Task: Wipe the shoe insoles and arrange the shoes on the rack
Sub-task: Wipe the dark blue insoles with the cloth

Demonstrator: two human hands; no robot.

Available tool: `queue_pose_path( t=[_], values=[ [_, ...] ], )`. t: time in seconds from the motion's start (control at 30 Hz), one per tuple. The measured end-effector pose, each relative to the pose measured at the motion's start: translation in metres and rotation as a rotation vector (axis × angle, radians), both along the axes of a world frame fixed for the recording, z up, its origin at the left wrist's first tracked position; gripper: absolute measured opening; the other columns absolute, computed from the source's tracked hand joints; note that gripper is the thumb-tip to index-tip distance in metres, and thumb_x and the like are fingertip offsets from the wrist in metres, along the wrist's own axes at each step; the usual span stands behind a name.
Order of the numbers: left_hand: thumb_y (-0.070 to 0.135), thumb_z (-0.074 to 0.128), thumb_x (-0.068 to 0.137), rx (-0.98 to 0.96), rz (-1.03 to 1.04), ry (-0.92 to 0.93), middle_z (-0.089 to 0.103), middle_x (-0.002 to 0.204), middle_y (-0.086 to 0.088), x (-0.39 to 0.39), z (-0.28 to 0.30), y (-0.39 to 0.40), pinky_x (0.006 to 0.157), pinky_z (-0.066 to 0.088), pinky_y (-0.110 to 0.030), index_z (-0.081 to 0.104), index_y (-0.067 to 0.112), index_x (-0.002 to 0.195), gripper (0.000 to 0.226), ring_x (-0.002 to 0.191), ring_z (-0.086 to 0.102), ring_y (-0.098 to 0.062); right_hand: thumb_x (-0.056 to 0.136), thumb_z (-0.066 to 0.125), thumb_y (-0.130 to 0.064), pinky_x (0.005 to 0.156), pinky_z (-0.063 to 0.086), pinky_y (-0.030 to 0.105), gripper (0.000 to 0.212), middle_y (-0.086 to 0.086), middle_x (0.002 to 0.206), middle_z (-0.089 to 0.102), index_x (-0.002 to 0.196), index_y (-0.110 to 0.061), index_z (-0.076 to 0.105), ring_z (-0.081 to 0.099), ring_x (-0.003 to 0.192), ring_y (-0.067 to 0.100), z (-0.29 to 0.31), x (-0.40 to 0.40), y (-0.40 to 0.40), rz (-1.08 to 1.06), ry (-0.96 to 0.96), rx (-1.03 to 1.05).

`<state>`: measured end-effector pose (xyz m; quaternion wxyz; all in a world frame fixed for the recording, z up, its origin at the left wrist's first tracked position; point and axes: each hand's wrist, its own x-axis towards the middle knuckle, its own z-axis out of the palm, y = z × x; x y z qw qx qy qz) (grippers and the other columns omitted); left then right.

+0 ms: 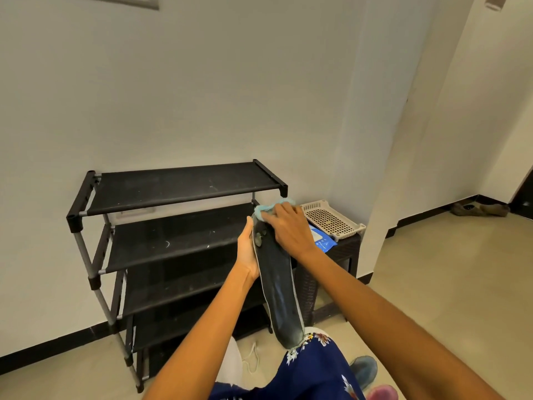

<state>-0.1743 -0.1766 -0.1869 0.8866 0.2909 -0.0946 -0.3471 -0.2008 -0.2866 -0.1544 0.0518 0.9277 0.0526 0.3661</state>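
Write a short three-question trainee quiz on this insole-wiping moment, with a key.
1. True or false: shoes already stand on the top shelf of the black rack.
2. Which hand presses the light blue cloth on the dark insole? A) left B) right C) neither
3. Fill in: the beige perforated tray sits on a dark side table to the ____ of the rack.

Key
1. False; that shelf holds no shoes.
2. B; the right hand lies on the cloth at the insole's far end, while the left hand grips the insole's edge.
3. right
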Motion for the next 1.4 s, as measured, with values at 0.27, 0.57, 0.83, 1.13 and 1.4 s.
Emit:
queue_pose_path(
  t=[0.27,0.57,0.83,1.13,1.4],
  values=[
    [0.056,0.037,0.093,-0.001,0.016,-0.006,0.068,0.098,-0.015,0.008,-0.016,0.013,0.078,0.055,-0.036,0.064,0.009,0.113,0.058,0.086,0.068,-0.023,0.087,0.050,-0.020,0.083,0.036,0.033,0.021,0.005,0.095,0.061,0.095,-0.014,0.069,0.051,0.093,0.020,-0.012,-0.014,0.011,0.193,0.179,-0.009],
    [0.057,0.036,0.094,0.005,0.053,0.015,0.065,0.111,-0.018,0.005,-0.011,0.012,0.083,0.055,-0.040,0.062,0.008,0.119,0.061,0.098,0.064,-0.028,0.089,0.060,-0.018,0.073,0.044,0.021,0.017,0.006,0.118,0.052,0.099,-0.007,0.068,0.053,0.097,0.015,0.017,0.007,0.006,0.136,0.061,0.546],
    [0.044,0.044,0.095,0.001,0.097,-0.003,0.069,0.094,-0.013,0.002,-0.003,0.004,0.082,0.051,-0.035,0.073,0.010,0.099,0.045,0.088,0.065,-0.021,0.089,0.057,-0.015,0.076,0.028,0.031,0.014,0.008,0.093,0.069,0.093,-0.012,0.070,0.053,0.092,0.025,0.010,0.020,0.013,0.047,0.016,0.202],
    [0.039,0.041,0.094,0.048,0.287,0.089,0.067,0.082,-0.011,0.015,-0.018,0.013,0.072,0.052,-0.032,0.068,0.006,0.090,0.043,0.074,0.065,-0.020,0.085,0.059,-0.023,0.075,0.031,0.025,0.016,0.002,0.088,0.065,0.092,-0.018,0.073,0.045,0.086,0.011,-0.026,-0.017,0.015,0.233,0.316,0.322],
    [0.054,0.044,0.089,-0.005,0.228,0.096,0.065,0.096,-0.012,0.016,-0.003,0.007,0.082,0.048,-0.037,0.063,0.006,0.105,0.054,0.086,0.063,-0.023,0.091,0.058,-0.014,0.086,0.039,0.020,0.020,0.004,0.114,0.053,0.108,-0.008,0.066,0.051,0.099,0.011,-0.029,-0.002,0.009,0.099,0.298,0.719]
  ],
)
